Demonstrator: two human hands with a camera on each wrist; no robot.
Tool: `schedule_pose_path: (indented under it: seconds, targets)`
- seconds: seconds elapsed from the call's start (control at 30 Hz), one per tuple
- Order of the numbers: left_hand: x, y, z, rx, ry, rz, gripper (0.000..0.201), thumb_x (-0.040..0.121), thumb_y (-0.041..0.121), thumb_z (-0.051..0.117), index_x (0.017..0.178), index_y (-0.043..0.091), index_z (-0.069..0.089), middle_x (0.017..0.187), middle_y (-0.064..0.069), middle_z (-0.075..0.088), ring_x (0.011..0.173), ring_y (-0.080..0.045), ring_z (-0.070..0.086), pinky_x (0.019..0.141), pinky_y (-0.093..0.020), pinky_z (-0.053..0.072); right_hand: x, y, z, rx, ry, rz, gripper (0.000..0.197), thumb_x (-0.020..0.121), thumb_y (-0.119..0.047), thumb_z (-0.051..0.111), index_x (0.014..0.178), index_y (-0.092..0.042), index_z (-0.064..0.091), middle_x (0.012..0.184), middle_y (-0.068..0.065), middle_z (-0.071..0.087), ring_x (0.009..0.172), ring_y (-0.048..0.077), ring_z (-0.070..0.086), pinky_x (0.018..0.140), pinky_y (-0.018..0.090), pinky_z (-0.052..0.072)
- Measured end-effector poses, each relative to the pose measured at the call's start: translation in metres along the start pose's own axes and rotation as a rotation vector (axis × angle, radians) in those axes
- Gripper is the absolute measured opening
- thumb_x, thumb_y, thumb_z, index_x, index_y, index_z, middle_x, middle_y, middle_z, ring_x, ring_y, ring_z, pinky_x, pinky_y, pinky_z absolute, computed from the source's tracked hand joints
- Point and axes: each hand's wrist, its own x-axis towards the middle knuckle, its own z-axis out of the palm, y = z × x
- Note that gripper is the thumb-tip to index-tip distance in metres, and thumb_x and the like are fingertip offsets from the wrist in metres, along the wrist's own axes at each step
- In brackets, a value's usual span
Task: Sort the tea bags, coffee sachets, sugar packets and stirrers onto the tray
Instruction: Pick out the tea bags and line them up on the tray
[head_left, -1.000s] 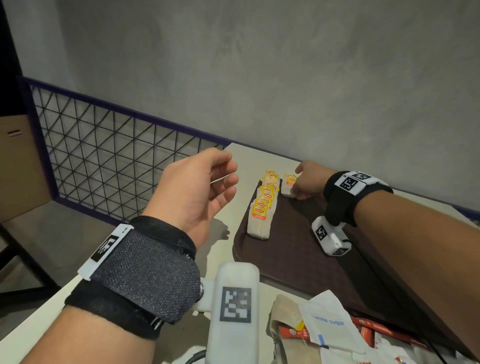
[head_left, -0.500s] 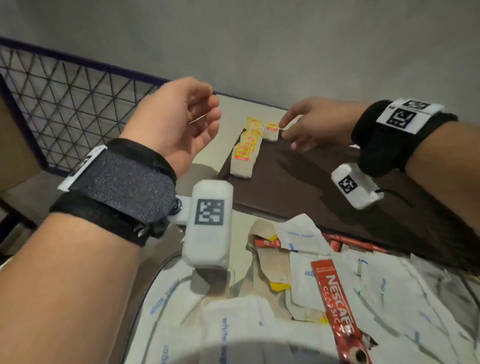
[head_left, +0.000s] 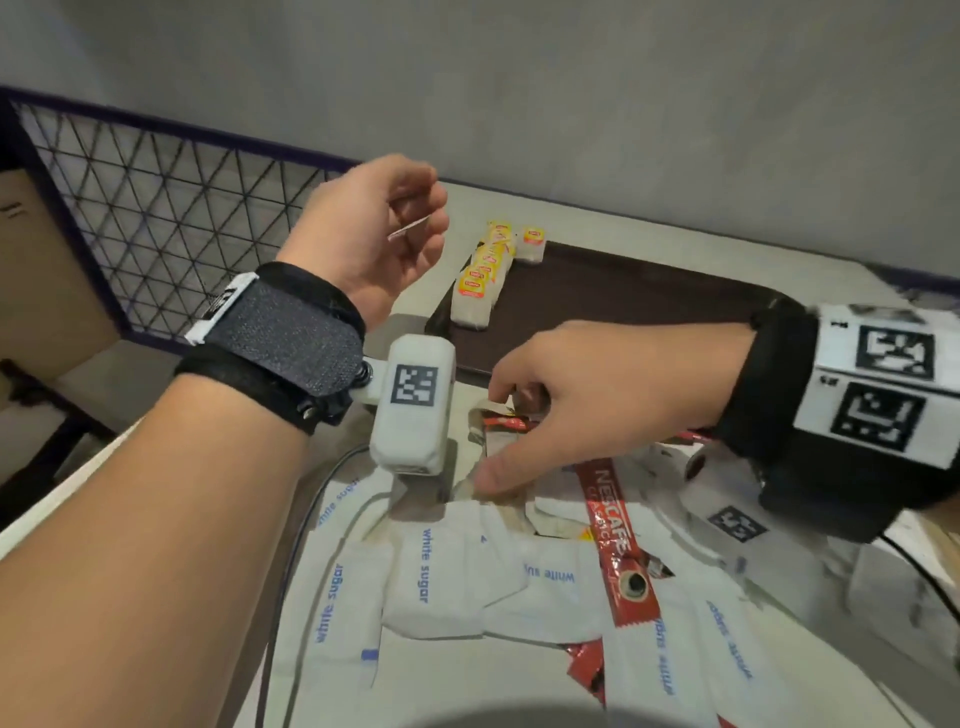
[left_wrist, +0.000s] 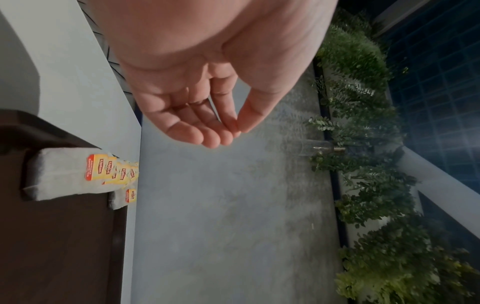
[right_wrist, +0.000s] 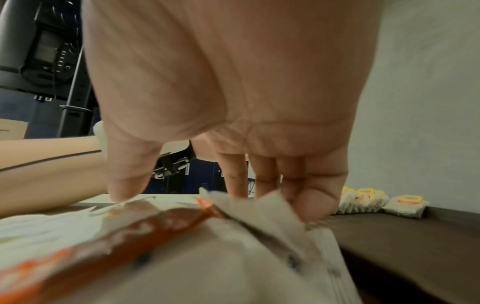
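A dark brown tray (head_left: 623, 296) lies at the far side of the table. A row of yellow-tagged tea bags (head_left: 480, 280) stands along its left edge, with a single tea bag (head_left: 532, 244) beside the far end. In front of the tray lies a pile of white sugar packets (head_left: 431, 571) and red Nescafe sachets (head_left: 613, 535). My right hand (head_left: 493, 436) reaches down into the pile, thumb and fingers spread and touching the packets (right_wrist: 272, 205). My left hand (head_left: 415, 228) hovers left of the tea bags, loosely curled and holding nothing (left_wrist: 233, 129).
A black mesh railing (head_left: 156, 208) runs beyond the table's left edge. A grey wall (head_left: 571, 104) stands right behind the tray. A dark cable (head_left: 291, 545) lies across the packets near my left forearm.
My right hand has left the single tea bag at the tray's far corner and come back down onto the pile. The view has tilted down. My left hand stays raised.
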Motion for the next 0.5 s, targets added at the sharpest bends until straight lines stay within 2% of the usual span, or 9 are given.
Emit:
schedule_pose_path:
  seconds: [0.07, 0.13, 0.2, 0.33, 0.43, 0.5]
  targets:
    - [0.000, -0.002, 0.001, 0.010, -0.010, 0.006, 0.012, 0.097, 0.017, 0.061, 0.085, 0.017, 0.064, 0.073, 0.004, 0.066, 0.061, -0.009, 0.061, 0.060, -0.020, 0.051, -0.005, 0.000, 0.005, -0.020, -0.006, 0.000, 0.089, 0.063, -0.093, 0.060, 0.126, -0.031, 0.060, 0.104, -0.015, 0.063, 0.093, 0.008, 0.061, 0.076, 0.027, 0.054]
    - [0.000, -0.003, 0.002, 0.017, -0.016, 0.008, 0.008, 0.096, 0.017, 0.062, 0.088, 0.016, 0.064, 0.074, 0.003, 0.067, 0.062, -0.009, 0.061, 0.059, -0.021, 0.051, -0.009, -0.003, 0.009, -0.113, 0.007, 0.002, 0.094, 0.064, -0.094, 0.058, 0.127, -0.025, 0.059, 0.106, -0.010, 0.061, 0.096, 0.010, 0.058, 0.083, 0.035, 0.057]
    - [0.000, -0.004, 0.003, 0.028, -0.017, 0.008, 0.003, 0.095, 0.017, 0.064, 0.093, 0.015, 0.065, 0.076, 0.002, 0.068, 0.063, -0.011, 0.062, 0.059, -0.022, 0.051, -0.011, -0.007, 0.012, -0.179, 0.027, -0.004, 0.079, 0.072, -0.089, 0.058, 0.118, -0.025, 0.062, 0.102, -0.009, 0.058, 0.096, 0.011, 0.055, 0.080, 0.036, 0.056]
    - [0.002, -0.006, 0.002, 0.044, -0.012, 0.003, 0.003, 0.094, 0.018, 0.065, 0.095, 0.015, 0.066, 0.077, 0.002, 0.070, 0.064, -0.012, 0.063, 0.059, -0.023, 0.051, -0.011, -0.010, 0.014, -0.151, 0.100, -0.016, 0.038, 0.090, -0.064, 0.057, 0.100, -0.028, 0.064, 0.097, -0.009, 0.054, 0.099, 0.012, 0.049, 0.078, 0.036, 0.054]
    - [0.003, -0.004, -0.001, 0.029, -0.003, 0.003, 0.003, 0.095, 0.019, 0.065, 0.093, 0.016, 0.067, 0.077, 0.002, 0.071, 0.064, -0.012, 0.063, 0.059, -0.022, 0.051, -0.010, -0.012, 0.013, -0.133, 0.156, -0.016, 0.026, 0.093, -0.050, 0.056, 0.102, -0.029, 0.068, 0.099, -0.012, 0.052, 0.104, 0.013, 0.045, 0.085, 0.037, 0.052]
    - [0.003, -0.003, -0.002, 0.013, 0.003, 0.006, 0.004, 0.095, 0.018, 0.065, 0.092, 0.016, 0.067, 0.078, 0.002, 0.071, 0.064, -0.012, 0.063, 0.060, -0.022, 0.051, -0.010, -0.013, 0.012, -0.128, 0.208, -0.011, 0.021, 0.096, -0.043, 0.056, 0.103, -0.029, 0.070, 0.098, -0.013, 0.052, 0.102, 0.013, 0.046, 0.085, 0.035, 0.051]
